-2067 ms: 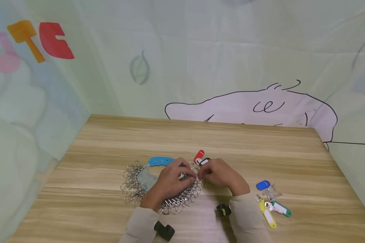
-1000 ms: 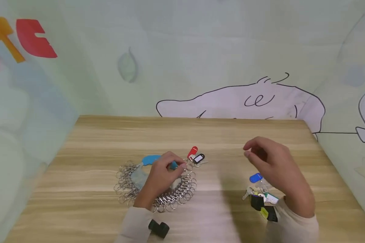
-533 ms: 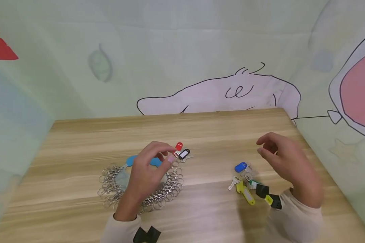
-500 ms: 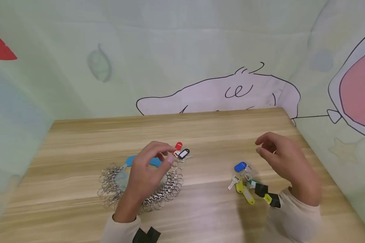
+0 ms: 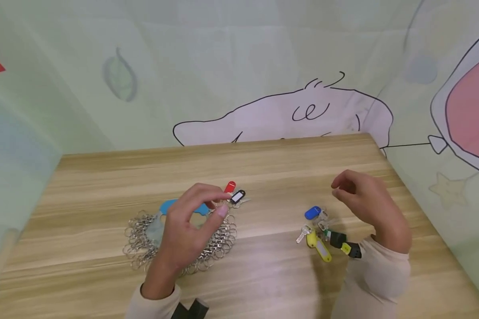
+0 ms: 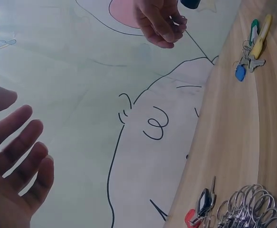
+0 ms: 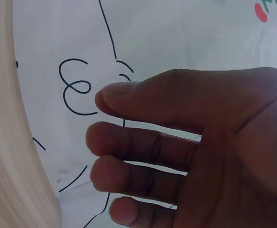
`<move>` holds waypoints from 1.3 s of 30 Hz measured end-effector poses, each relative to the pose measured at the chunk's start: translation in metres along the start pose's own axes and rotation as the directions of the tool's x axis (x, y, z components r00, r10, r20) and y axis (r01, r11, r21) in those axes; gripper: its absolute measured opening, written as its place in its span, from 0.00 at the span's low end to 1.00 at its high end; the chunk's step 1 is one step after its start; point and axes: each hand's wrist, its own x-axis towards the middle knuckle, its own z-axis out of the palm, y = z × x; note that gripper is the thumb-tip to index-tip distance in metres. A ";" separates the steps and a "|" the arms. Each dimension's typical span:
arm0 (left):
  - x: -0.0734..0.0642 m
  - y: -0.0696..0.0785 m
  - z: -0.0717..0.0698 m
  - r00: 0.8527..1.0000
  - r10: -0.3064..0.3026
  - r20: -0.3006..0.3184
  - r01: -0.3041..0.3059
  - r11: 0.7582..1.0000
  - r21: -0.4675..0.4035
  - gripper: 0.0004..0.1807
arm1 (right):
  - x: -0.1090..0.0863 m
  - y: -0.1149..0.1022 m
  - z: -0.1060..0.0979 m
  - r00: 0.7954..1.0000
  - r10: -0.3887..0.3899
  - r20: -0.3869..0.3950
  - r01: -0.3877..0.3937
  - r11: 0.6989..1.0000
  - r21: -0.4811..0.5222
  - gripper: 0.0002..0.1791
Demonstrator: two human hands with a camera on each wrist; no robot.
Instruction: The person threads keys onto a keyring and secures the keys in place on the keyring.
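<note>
My left hand is raised over a large key holder, thumb and fingers apart with nothing between them. The holder has a blue grip and many small metal rings around its edge; the hand hides its middle. At its upper right lie a red key tag and a black key tag with keys. My right hand hovers above the right of the table, fingers loosely bent and holding nothing, as the right wrist view also shows. Below it lie blue and yellow key tags.
A green key tag lies beside the yellow one, with loose keys near them. The wooden table meets a printed cloth backdrop at its far edge. Black devices sit at both wrists.
Both hands were together at the rings by the black tag. The right hand has drawn away to the right, and the left has lifted off the rings. The head view has turned right.
</note>
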 end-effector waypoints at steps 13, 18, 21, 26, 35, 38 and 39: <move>-0.010 -0.022 0.004 0.965 -0.253 0.072 0.227 0.939 0.257 0.07 | -0.001 0.005 -0.002 1.000 0.000 0.027 0.000 1.000 0.006 0.04; -0.014 -0.032 0.010 0.866 -0.472 0.164 0.367 0.823 0.433 0.05 | 0.001 0.009 -0.004 1.000 -0.005 0.013 0.005 1.000 0.007 0.03; -0.017 -0.035 0.011 0.835 -0.521 0.179 0.402 0.799 0.448 0.05 | 0.007 0.012 0.000 1.000 0.004 0.026 -0.005 1.000 0.021 0.03; -0.024 -0.041 0.011 0.823 -0.545 0.159 0.401 0.757 0.515 0.05 | 0.015 0.018 0.011 0.993 0.058 0.103 -0.064 0.996 0.062 0.03; -0.042 -0.063 0.021 0.786 -0.599 0.155 0.324 0.612 0.721 0.03 | 0.017 0.015 0.012 0.995 0.023 0.097 -0.030 0.997 0.069 0.03; -0.044 -0.064 0.023 0.778 -0.607 0.161 0.319 0.602 0.732 0.04 | 0.018 0.010 0.012 0.996 0.001 0.090 -0.008 0.997 0.073 0.02; -0.044 -0.064 0.023 0.777 -0.609 0.162 0.319 0.601 0.733 0.04 | 0.018 0.008 0.012 0.996 -0.001 0.092 -0.006 0.997 0.077 0.02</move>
